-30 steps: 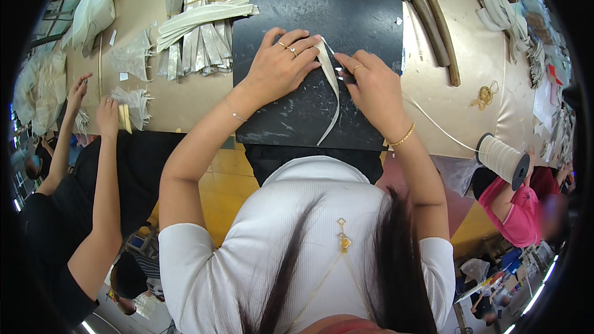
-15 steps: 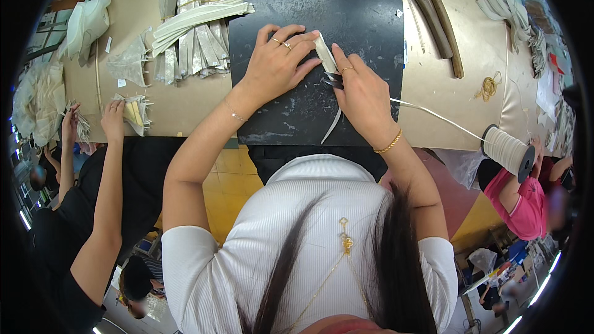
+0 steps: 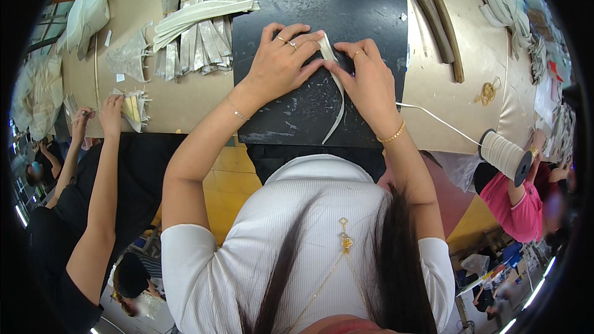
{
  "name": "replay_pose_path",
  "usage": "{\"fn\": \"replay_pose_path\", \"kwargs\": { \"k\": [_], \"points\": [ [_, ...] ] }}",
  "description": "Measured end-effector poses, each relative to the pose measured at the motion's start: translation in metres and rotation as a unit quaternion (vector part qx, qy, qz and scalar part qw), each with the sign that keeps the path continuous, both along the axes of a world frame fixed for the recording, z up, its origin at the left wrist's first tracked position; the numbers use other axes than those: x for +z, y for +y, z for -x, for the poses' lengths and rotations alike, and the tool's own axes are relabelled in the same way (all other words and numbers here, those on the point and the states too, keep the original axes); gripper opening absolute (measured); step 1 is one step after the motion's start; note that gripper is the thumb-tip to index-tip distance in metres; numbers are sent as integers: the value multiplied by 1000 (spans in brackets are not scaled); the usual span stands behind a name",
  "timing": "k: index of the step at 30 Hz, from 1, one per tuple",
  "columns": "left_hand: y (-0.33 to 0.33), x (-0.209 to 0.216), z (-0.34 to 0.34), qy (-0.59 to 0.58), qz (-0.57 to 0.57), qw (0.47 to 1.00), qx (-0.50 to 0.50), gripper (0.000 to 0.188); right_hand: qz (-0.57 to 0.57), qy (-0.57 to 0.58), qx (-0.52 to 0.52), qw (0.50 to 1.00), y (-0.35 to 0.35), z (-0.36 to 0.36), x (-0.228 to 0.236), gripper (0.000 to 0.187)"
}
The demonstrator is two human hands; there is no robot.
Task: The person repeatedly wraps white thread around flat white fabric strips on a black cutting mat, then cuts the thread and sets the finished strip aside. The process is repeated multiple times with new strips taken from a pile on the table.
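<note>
A narrow pale fabric strip (image 3: 340,89) lies on the black cutting mat (image 3: 284,108), its loose tail curving toward me. My left hand (image 3: 281,59) is closed at the strip's far end, with index fingertip and thumb on it. My right hand (image 3: 370,83) is at the strip's right side, thumb and index finger closed round its upper part. The dark cutting tool seen earlier is not visible now; my right palm is hidden. A white cord (image 3: 433,114) runs from beneath my right wrist to a spool (image 3: 507,156) at the table's right edge.
Bundled grey and cream strips (image 3: 195,31) lie left of the mat. To its right are two wooden-handled hammers (image 3: 436,21) and a small coil of golden cord (image 3: 488,92). A co-worker's hands (image 3: 111,114) work at the left; another person in pink (image 3: 515,207) sits at right.
The dark tool in my right hand has gone out of sight. My right thumb has come onto the strip, near my left thumb. The mat and table have shifted slightly in view.
</note>
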State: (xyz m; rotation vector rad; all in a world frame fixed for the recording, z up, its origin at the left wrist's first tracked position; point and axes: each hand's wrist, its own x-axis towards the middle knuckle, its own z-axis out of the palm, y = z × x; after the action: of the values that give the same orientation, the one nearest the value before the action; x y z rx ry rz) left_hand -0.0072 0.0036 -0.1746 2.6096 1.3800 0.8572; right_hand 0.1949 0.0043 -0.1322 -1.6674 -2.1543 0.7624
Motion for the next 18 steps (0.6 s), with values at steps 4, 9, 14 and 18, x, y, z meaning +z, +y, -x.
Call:
{"fn": "replay_pose_path", "kwargs": {
  "k": [4,9,14,18],
  "points": [
    [-1,-2,-1,-16,9,1000,5,28,-3,1,7,1000,9,3,-7,27],
    [-1,-3,-1,-21,5,1000,5,28,-22,-47,28,998,12,0,-6,24],
    [-1,-2,-1,-14,14,1000,8,30,-42,-38,49,997,12,-4,-1,24],
    [-1,-3,-1,-16,14,1000,9,30,-82,-24,69,994,2,-5,-1,30]
  ]
}}
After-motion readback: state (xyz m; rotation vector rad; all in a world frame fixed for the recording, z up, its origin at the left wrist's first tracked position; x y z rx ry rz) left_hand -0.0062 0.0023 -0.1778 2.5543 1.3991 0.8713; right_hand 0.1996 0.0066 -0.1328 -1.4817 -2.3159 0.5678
